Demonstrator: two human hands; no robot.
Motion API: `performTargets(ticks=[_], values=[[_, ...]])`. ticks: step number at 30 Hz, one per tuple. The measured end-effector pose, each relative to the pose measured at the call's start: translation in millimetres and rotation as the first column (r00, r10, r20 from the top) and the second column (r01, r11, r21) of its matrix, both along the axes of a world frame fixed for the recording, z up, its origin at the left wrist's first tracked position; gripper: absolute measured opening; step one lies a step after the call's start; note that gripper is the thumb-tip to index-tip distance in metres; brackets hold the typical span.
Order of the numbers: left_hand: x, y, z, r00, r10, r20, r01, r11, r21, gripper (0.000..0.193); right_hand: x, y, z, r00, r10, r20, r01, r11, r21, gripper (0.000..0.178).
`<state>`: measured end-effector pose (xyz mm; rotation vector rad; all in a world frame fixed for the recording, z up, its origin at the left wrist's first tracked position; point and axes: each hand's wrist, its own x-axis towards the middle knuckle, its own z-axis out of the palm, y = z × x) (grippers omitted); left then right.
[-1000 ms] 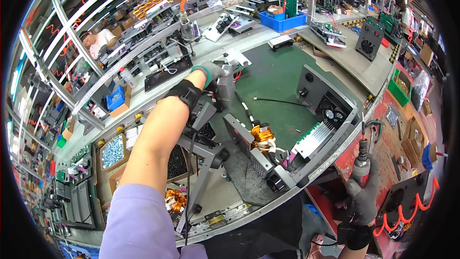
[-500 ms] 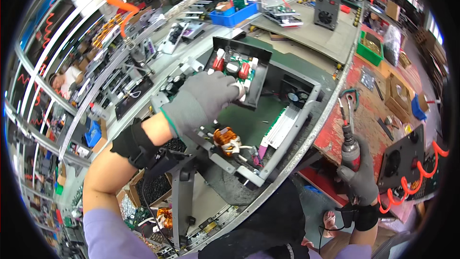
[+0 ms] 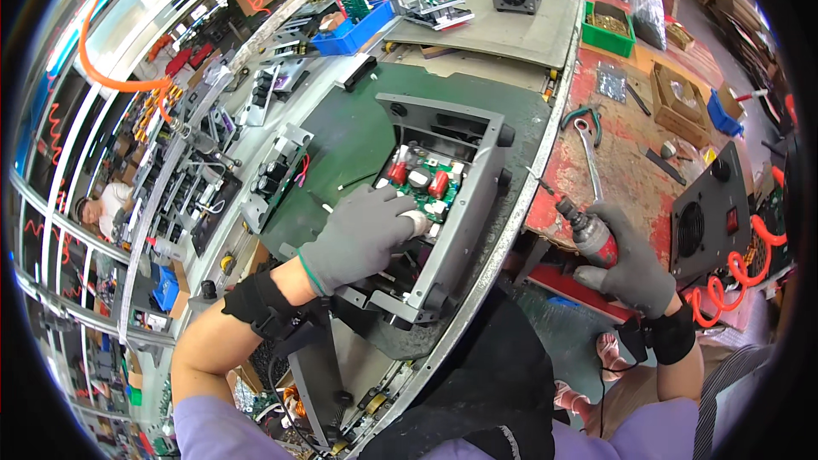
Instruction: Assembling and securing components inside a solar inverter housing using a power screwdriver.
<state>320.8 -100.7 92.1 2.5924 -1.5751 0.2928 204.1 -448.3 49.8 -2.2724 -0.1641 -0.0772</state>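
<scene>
My left hand [image 3: 362, 230], in a grey glove, reaches over a dark grey metal chassis [image 3: 463, 204]. Its curled fingers and thumb grip the near end of a green circuit board [image 3: 434, 201] with red and black components, which lies within the chassis frame. The underside of the board and part of the fingertips are hidden. At the right, my gloved right hand [image 3: 635, 264] wraps round a red and black power screwdriver [image 3: 594, 237]. Its bit points up and left, beside a wrench [image 3: 588, 149] on the red bench.
A heat-sink assembly [image 3: 274, 175] stands left on the green mat [image 3: 341, 136]. Pliers [image 3: 573, 119], a green bin [image 3: 607, 31] and a cardboard box [image 3: 677, 102] occupy the right bench. A fan panel [image 3: 711, 209] leans near a coiled orange hose [image 3: 724, 298].
The chassis has been turned and tilted. The board, earlier held in a dark panel above its far side, now lies within the frame. My right hand still holds the screwdriver; the view has shifted.
</scene>
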Motion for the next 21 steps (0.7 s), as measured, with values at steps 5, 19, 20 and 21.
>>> performTargets(ticks=[5,19,20,21], values=[[5,-4,-4,0.999,-0.006,-0.046,0.005,1.0,-0.01,0.025,15,-2,-6,0.995,-0.054,-0.085,0.049,0.996,-0.069,0.073],[17,-10,-16,0.997,-0.012,-0.079,0.008,0.998,-0.054,0.028,43,0,-11,0.981,-0.054,-0.185,-0.011,0.942,-0.335,0.073],[18,-9,-16,0.997,-0.014,-0.082,0.009,0.999,-0.051,0.028,44,1,-10,0.98,-0.056,-0.189,-0.01,0.943,-0.332,0.073],[18,-9,-15,0.997,-0.011,-0.074,0.008,0.999,-0.046,0.03,45,1,-10,0.982,-0.049,-0.182,-0.017,0.938,-0.346,0.073]])
